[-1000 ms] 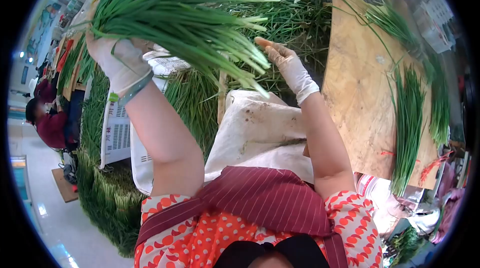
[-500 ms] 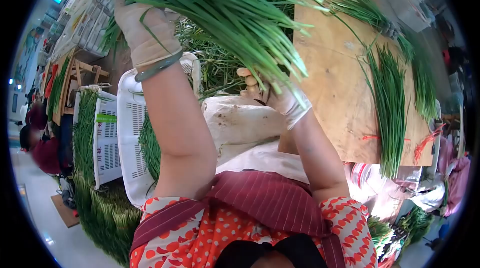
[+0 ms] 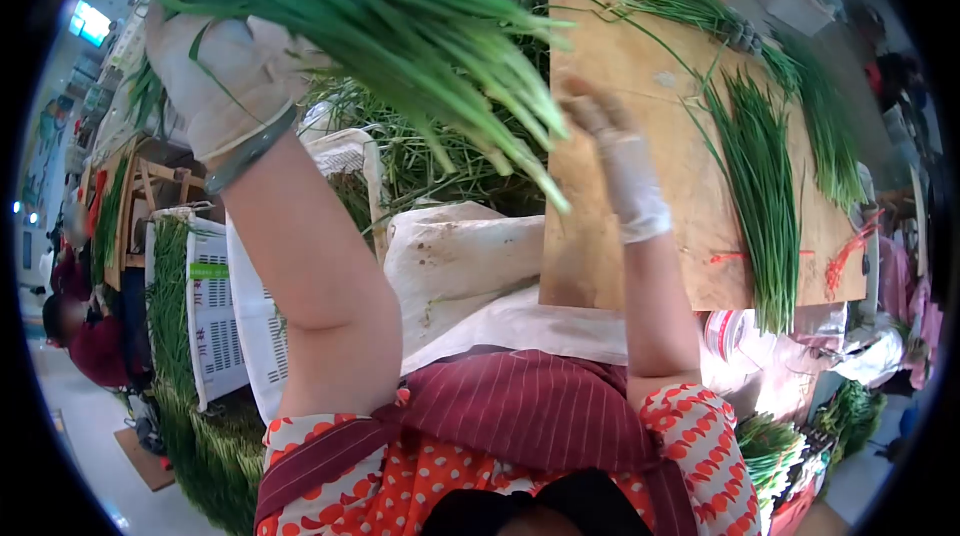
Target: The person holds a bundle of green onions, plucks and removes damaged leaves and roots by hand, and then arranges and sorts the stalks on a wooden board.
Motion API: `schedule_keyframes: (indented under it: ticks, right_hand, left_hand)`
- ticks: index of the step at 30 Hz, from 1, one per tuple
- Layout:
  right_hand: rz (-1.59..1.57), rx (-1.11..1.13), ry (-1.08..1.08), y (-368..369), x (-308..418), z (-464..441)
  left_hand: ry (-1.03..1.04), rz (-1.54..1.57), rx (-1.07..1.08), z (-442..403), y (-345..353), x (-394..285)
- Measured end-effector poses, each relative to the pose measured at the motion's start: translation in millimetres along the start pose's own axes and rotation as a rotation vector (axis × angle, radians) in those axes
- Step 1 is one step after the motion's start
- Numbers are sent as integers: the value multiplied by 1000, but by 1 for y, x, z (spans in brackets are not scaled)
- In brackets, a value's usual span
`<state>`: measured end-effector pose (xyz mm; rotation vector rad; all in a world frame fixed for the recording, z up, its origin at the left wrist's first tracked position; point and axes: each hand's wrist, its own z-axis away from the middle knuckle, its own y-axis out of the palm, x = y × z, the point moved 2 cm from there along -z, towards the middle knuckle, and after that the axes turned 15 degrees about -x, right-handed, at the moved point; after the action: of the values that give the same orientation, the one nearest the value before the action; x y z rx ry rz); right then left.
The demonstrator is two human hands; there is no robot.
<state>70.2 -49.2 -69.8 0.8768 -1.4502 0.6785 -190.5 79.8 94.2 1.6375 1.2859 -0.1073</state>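
My left hand [image 3: 225,81], in a pale glove with a green bangle at the wrist, is closed round a big bunch of garlic chives [image 3: 390,21]. The bunch is raised at the upper left, its pale stem ends pointing down to the right. My right hand [image 3: 618,151], gloved too, is over the left part of a wooden board [image 3: 610,256]. Its fingers are stretched toward the stem ends and somewhat blurred, with nothing seen in them. Below the bunch lies a heap of loose chives [image 3: 450,171].
A chive bundle [image 3: 760,196] lies on the board's right side near red ties [image 3: 848,254]. Across the board, another person's gloved hand [image 3: 745,36] touches more chives [image 3: 675,4]. White crates [image 3: 215,311] with chives stand at my left. White sheeting [image 3: 450,256] lies before me.
My left hand has moved left with the chives. My right hand has come away from the stem ends, moved up and right over the board, and its fingers have stretched out.
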Motion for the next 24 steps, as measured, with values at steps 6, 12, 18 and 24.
schedule_keyframes:
  ticks: [6, 12, 18, 24]
  right_hand:
    - [-47, -572, -344, -110, 75, 9]
    - [177, -677, -393, -173, 67, 12]
    - [475, -368, -453, -124, 70, -31]
    - [753, 179, -400, -59, 25, -122]
  left_hand:
    - [-439, 225, -26, 83, 32, 47]
    - [-1173, 251, -489, 175, -80, 197]
    - [-1172, 289, -372, 189, -101, 185]
    - [-1098, 332, -249, 189, -104, 182]
